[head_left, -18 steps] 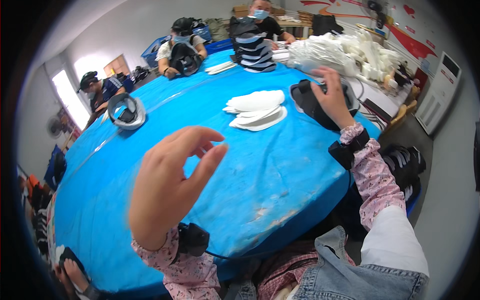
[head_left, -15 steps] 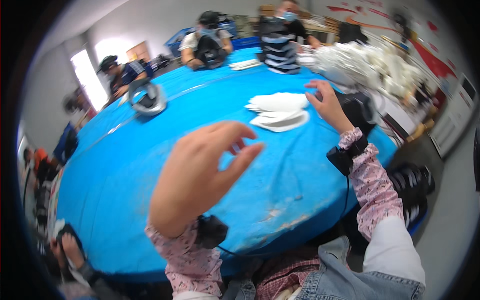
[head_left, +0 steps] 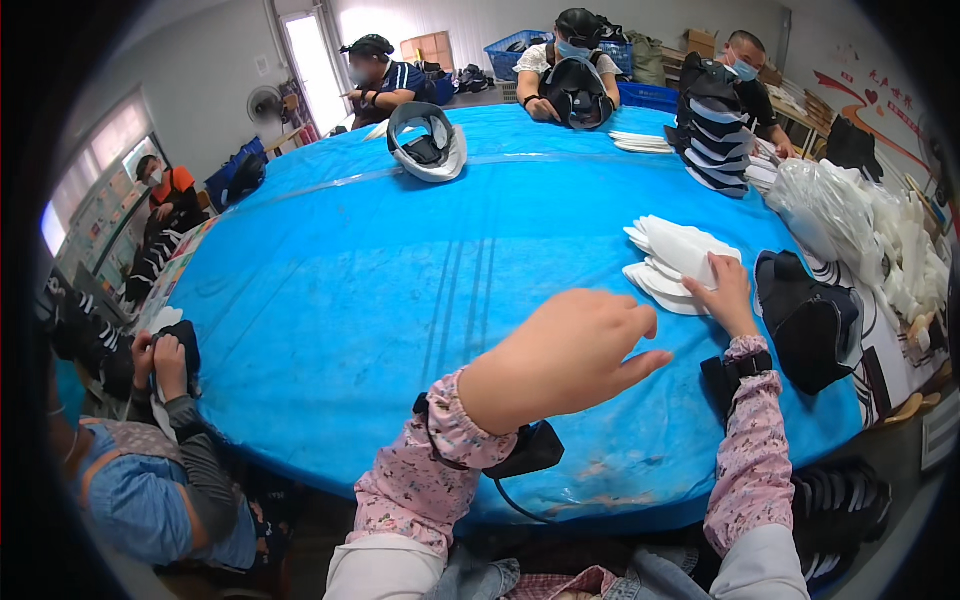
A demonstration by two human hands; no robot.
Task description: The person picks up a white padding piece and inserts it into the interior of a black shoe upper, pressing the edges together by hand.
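My left hand (head_left: 560,355) hovers above the blue table cover (head_left: 400,280), palm down, fingers apart and pointing right, holding nothing. My right hand (head_left: 725,293) reaches to the right and rests its fingers on a stack of white curved pads (head_left: 675,258) lying on the cover. Just right of that hand sits a black padded piece (head_left: 812,322). Both forearms wear pink flowered sleeves with a black band at each wrist.
A grey-white helmet shell (head_left: 428,142) lies at the far side. Other people sit round the table: one at the left edge (head_left: 160,470), several at the far side. A striped black stack (head_left: 715,125) and clear bags of white parts (head_left: 860,225) fill the right.
My left hand has dropped and swung right toward the pads, turning palm down. My right hand has shifted from the black piece onto the white pads. The view has tilted up.
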